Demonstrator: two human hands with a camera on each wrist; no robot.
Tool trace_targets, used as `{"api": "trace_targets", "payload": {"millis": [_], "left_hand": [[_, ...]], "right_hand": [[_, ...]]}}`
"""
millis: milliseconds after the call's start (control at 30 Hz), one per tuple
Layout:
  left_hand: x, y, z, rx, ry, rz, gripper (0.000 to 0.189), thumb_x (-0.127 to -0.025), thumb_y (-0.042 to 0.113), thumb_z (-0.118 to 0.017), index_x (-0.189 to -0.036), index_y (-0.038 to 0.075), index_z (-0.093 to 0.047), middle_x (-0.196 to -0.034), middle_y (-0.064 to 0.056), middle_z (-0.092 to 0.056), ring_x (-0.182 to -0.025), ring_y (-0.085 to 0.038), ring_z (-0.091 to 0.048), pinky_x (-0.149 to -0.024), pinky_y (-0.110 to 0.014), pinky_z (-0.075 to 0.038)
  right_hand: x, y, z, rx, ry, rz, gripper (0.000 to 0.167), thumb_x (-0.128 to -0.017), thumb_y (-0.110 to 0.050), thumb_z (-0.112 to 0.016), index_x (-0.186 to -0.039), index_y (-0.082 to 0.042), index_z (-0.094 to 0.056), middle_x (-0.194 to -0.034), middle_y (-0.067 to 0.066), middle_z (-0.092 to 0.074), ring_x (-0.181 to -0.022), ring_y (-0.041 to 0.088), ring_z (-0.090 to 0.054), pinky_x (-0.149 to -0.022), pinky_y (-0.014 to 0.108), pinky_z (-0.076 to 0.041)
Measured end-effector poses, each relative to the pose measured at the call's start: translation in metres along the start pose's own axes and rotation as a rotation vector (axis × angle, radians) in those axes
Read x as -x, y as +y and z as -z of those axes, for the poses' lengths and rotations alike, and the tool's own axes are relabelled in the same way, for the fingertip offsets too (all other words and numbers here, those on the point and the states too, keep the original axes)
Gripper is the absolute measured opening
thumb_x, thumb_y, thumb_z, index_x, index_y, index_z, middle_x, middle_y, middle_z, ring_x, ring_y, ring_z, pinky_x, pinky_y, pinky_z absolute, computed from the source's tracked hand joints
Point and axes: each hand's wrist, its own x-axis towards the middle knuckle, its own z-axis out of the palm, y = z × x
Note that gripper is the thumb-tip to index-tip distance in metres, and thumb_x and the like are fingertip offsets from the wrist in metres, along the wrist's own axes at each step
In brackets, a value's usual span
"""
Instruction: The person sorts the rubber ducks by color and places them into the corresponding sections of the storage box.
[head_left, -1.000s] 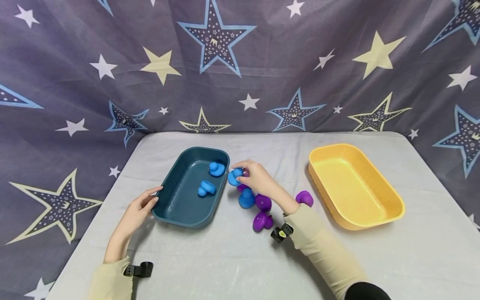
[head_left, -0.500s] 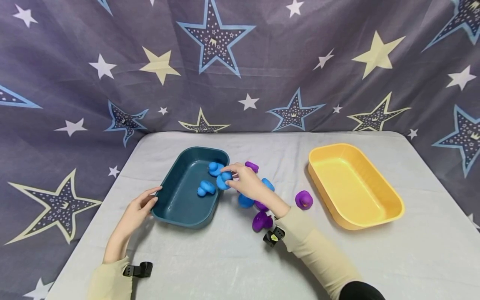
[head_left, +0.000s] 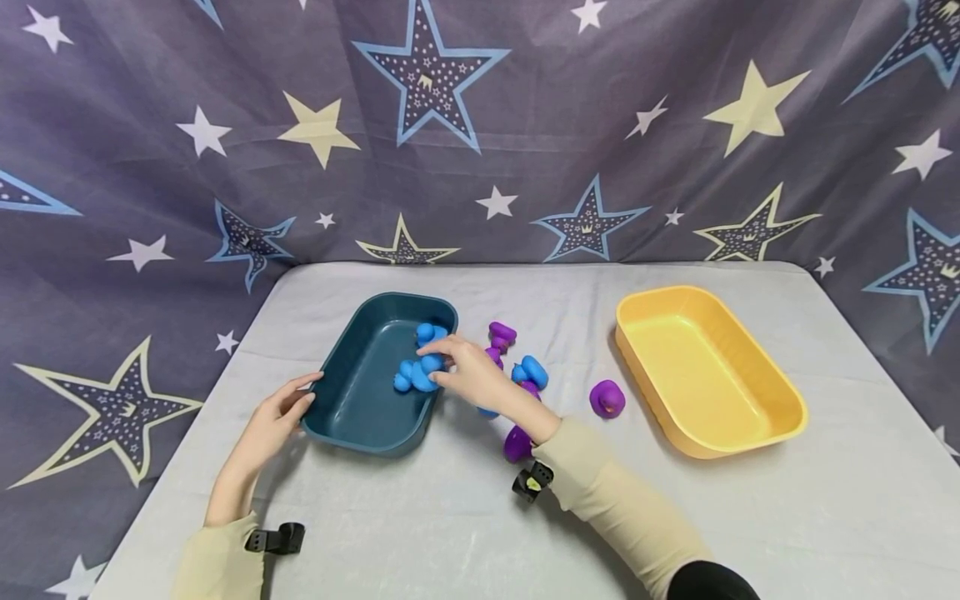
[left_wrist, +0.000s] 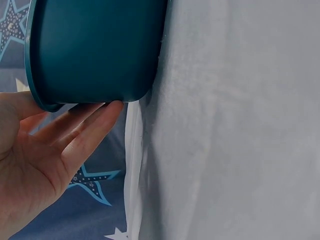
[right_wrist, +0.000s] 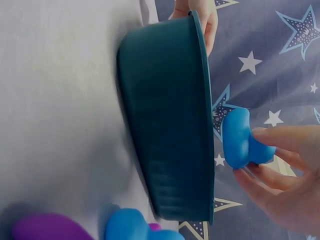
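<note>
My right hand (head_left: 480,377) is pinching a blue toy duck (right_wrist: 236,142) between thumb and fingers, so that grip is closed on it. I am holding this duck over the right part of a dark teal tray (head_left: 356,396), and the right wrist view is showing it above the rim. My left hand (head_left: 272,423) is touching the tray's left side, its fingers lying fairly straight against the outer wall, that grip extended rather than clenched.

Inside the tray, a far blue duck (head_left: 424,332) is sitting toward the far right, and a near blue duck (head_left: 401,382) is showing just left of the held one. To the right of the tray, purple toy ducks (head_left: 502,332) are lying in a loose line from far to near on the cloth-covered desk (head_left: 405,533), with a loose blue duck (head_left: 534,372) resting among them. My right forearm (head_left: 611,492) is hiding part of that line. A lone purple duck (head_left: 607,399) is sitting farther right, near a yellow tray (head_left: 701,367).
</note>
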Motion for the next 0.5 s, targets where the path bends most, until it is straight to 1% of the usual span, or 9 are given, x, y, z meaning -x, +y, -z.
{"api": "trace_targets", "payload": {"millis": [100,300,500], "left_hand": [[0.000,0.001,0.000,-0.003,0.000,-0.005,0.037,-0.094,0.015,-0.043,-0.128,0.000,-0.043,-0.102,-0.026,-0.056,-0.063,-0.004,-0.049,-0.052,-0.028,-0.044],[0.001,0.002,0.000,-0.005,0.001,-0.003,0.037,-0.094,0.013,-0.043,-0.128,-0.001,-0.042,-0.103,-0.027,-0.056,-0.069,-0.004,-0.051,-0.053,-0.027,-0.045],[0.000,0.000,0.000,-0.005,0.000,0.006,0.037,-0.093,0.011,-0.044,-0.128,-0.001,-0.042,-0.105,-0.028,-0.055,-0.070,-0.004,-0.051,-0.053,-0.027,-0.045]], "right_hand": [[-0.001,-0.001,-0.003,0.009,-0.010,-0.007,0.032,-0.082,-0.005,-0.060,-0.115,-0.006,-0.058,-0.114,0.011,-0.053,-0.090,0.018,-0.052,-0.080,0.029,-0.045],[-0.001,-0.004,-0.009,0.010,-0.041,-0.030,0.032,-0.084,-0.008,-0.060,-0.115,-0.008,-0.058,-0.119,0.012,-0.050,-0.098,0.019,-0.053,-0.083,0.028,-0.044],[-0.003,-0.004,-0.014,0.049,-0.054,-0.016,0.031,-0.083,-0.009,-0.060,-0.114,-0.008,-0.059,-0.119,0.012,-0.051,-0.096,0.019,-0.053,-0.082,0.027,-0.044]]}}
